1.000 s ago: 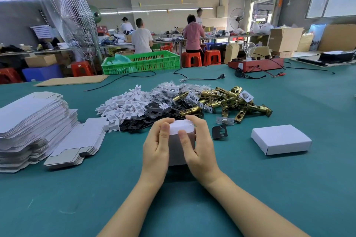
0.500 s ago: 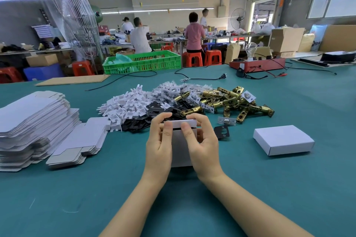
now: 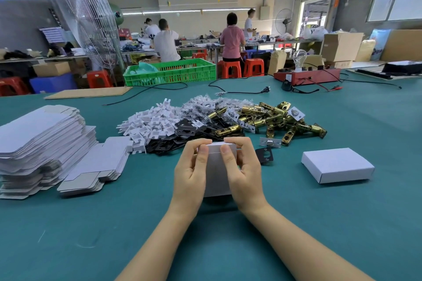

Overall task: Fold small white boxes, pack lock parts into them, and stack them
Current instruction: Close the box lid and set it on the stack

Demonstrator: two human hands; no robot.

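A teal-covered table [image 3: 342,223] carries everything. Left of the gripping hands lie stacked flat box blanks [image 3: 41,143]; beyond them a heap of lock parts [image 3: 219,121]; to their right a closed white box [image 3: 337,164].

White box [image 3: 217,171] held upright on the table; closed box [image 3: 337,164] lying flat at right; flat blanks [image 3: 41,139] stacked left; lock parts [image 3: 228,121] heaped behind.
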